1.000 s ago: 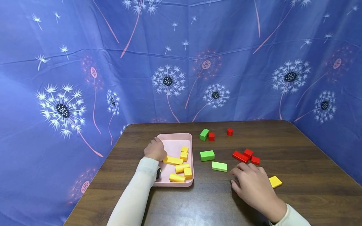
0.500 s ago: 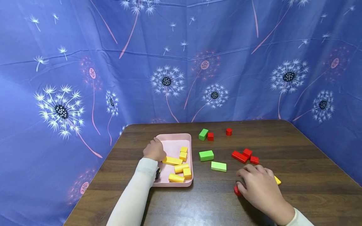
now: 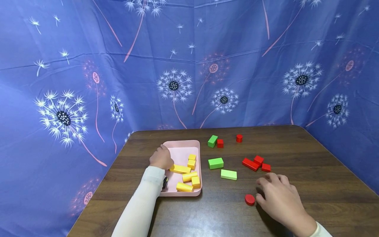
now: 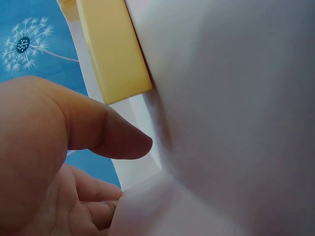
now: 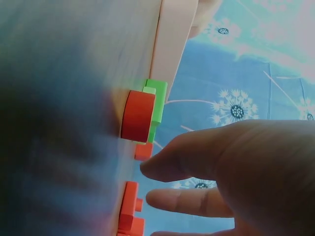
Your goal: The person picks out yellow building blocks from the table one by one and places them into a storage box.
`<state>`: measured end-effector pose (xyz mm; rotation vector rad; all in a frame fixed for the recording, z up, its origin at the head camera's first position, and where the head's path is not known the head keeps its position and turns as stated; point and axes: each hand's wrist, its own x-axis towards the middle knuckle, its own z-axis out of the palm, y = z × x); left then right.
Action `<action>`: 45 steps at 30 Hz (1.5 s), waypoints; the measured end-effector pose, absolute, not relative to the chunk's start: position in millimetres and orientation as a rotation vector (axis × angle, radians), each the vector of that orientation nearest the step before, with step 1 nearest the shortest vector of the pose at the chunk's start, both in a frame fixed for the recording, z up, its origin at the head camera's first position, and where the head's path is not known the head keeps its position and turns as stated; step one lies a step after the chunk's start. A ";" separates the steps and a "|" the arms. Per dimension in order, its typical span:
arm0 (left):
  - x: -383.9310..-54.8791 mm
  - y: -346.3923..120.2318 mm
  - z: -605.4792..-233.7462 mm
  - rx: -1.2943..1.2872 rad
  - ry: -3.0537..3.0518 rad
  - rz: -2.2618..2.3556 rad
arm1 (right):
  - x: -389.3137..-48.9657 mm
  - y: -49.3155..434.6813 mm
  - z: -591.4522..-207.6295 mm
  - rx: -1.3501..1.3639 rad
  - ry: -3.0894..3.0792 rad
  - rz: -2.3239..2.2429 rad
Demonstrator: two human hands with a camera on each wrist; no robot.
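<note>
My left hand (image 3: 161, 158) grips the left wall of a pink tray (image 3: 181, 194), which holds several yellow blocks. In the left wrist view the thumb (image 4: 123, 135) is on the inner side of the wall and the fingers (image 4: 93, 191) are outside, with a long yellow block (image 4: 115, 54) close by. A red cylinder (image 3: 249, 199) stands on the table just left of my right hand (image 3: 281, 200). That hand holds nothing; its thumb and fingers are spread apart, and the thumb tip lies near the cylinder, which the right wrist view also shows (image 5: 138, 116).
Between tray and right hand lie a green block (image 3: 215, 163) and a light green block (image 3: 229, 174). Beyond the right hand sit several red blocks (image 3: 250, 164). Farther back are another green block (image 3: 212, 141), a red cube (image 3: 220, 143) and a small red cylinder (image 3: 239, 138).
My right hand has let go of the red cylinder and moved right, uncovering it on the table. The yellow block beside that hand is now hidden. The left hand stays at the tray.
</note>
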<state>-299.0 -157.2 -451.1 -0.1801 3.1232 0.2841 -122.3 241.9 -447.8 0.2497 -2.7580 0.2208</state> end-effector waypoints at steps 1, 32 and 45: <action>-298.9 -157.1 -451.0 -0.181 3.124 0.284 | -121.8 242.8 -447.9 0.244 -2.767 0.223; -295.7 -154.9 -448.6 -0.195 3.127 0.286 | -123.5 253.3 -448.9 0.197 -2.895 0.205; -295.5 -156.3 -449.4 -0.190 3.130 0.283 | -128.5 256.0 -451.2 0.221 -2.892 0.203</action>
